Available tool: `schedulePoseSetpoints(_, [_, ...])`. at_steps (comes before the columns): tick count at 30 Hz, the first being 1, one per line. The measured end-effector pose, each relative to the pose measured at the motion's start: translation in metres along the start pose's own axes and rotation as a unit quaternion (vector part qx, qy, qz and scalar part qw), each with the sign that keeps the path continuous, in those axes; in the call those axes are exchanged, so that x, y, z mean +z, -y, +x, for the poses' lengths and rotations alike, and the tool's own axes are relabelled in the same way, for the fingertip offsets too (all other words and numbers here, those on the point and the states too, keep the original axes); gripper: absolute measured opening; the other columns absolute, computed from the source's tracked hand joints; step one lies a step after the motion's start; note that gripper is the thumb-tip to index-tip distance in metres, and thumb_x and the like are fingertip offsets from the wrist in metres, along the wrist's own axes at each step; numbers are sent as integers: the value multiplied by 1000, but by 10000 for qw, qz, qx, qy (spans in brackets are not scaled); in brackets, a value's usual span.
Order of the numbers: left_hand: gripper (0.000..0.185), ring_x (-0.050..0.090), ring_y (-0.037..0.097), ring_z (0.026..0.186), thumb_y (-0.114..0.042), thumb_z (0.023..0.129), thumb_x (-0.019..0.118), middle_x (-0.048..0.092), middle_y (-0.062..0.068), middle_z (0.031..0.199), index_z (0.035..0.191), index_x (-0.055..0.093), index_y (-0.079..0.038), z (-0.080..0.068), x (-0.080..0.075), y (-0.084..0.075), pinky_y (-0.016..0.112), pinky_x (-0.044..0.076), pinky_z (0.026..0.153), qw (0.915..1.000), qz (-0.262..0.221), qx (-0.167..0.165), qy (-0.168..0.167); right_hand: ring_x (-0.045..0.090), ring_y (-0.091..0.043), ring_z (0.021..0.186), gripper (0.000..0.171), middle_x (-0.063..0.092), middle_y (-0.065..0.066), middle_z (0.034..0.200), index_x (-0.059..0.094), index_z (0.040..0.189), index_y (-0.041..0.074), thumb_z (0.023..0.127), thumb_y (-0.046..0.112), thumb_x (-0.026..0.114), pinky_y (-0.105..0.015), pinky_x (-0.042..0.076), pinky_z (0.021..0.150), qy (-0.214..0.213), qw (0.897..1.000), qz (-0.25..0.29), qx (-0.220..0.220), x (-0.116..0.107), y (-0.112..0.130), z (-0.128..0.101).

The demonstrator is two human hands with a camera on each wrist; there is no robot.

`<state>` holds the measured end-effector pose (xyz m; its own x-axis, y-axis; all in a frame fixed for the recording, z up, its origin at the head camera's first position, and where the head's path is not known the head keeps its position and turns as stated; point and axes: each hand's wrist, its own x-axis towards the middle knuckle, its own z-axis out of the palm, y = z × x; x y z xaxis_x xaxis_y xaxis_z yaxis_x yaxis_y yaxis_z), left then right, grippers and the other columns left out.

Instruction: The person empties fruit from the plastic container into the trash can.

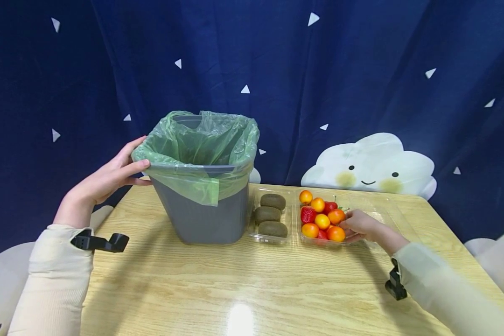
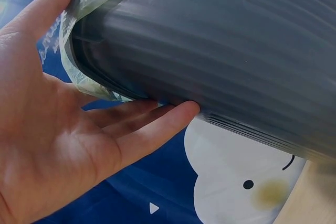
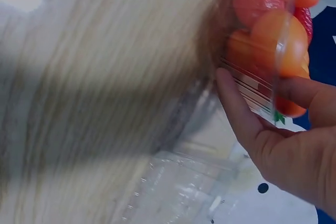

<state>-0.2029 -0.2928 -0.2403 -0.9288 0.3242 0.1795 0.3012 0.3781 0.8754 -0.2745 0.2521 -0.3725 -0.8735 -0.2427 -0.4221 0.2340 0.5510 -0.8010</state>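
While both sleeves sit nearest the camera with a black clip on each wrist, the real action is a bit further up the wooden table (image 1: 243,284). On the right, the right hand (image 1: 363,227) is grasping the clear plastic fruit tray (image 1: 319,240) by its right-hand wall: the wrist view shows the thumb (image 3: 236,103) flat against the outside of the ribbed wall and a finger hooked over the rim, so it's a proper pinch. That tray holds orange kumquat-looking fruits (image 1: 322,220) and red strawberries (image 1: 307,214), and it sits on the table toward the right. Just beside it on the left is a second clear tray with three kiwis (image 1: 267,214) in a row, and that one is right up against the grey bin (image 1: 206,214).

The bin stands upright around the middle of the table, lined with a green bag (image 1: 197,144) folded over the rim. The left hand (image 1: 109,179) is on its left side near the top, fingers pretty much straight and resting against the wall, thumb lying on the bag at the rim. So it's steadying more than clutching.

Behind everything hangs a dark blue curtain (image 1: 361,70) with little white triangles and a smiling cloud (image 1: 369,165).
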Motion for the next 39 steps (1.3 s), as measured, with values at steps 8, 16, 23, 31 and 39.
schedulePoseSetpoints(8, [61,49,2,102,-22,98,38,35,6,125,146,0,-21,0,0,1,28,52,80,10000,24,15,16,54,-11,59,24,48,-3,68,37,106,-13,89,3,43,-34,56,65,-27,9994,263,202,5,-6,4])
schedulePoseSetpoints(16, [60,49,2,103,-21,98,38,35,5,125,146,1,-22,-1,0,4,27,51,80,9999,-79,94,57,56,-10,60,22,50,-4,72,36,106,-15,90,0,37,-29,55,62,183,9980,574,183,3,-3,4])
schedulePoseSetpoints(23, [61,48,3,104,-20,98,38,33,8,127,146,0,-21,-2,0,4,26,51,79,9998,-28,152,86,57,-8,59,19,53,0,67,36,105,-10,89,0,37,-31,55,66,506,9952,829,152,1,1,2])
schedulePoseSetpoints(31, [60,49,2,104,-21,98,38,33,7,127,146,1,-23,-2,0,2,26,51,79,10000,-56,19,-14,55,-13,64,29,48,-6,78,29,116,-13,93,4,35,-31,55,71,592,9925,1034,288,-7,5,0])
schedulePoseSetpoints(39, [60,49,2,104,-21,98,38,33,7,128,146,1,-22,-1,0,1,26,51,79,10000,-26,54,-2,59,-14,67,31,50,-6,81,30,118,-12,92,5,37,-31,55,72,813,9895,1150,324,-12,12,-5])
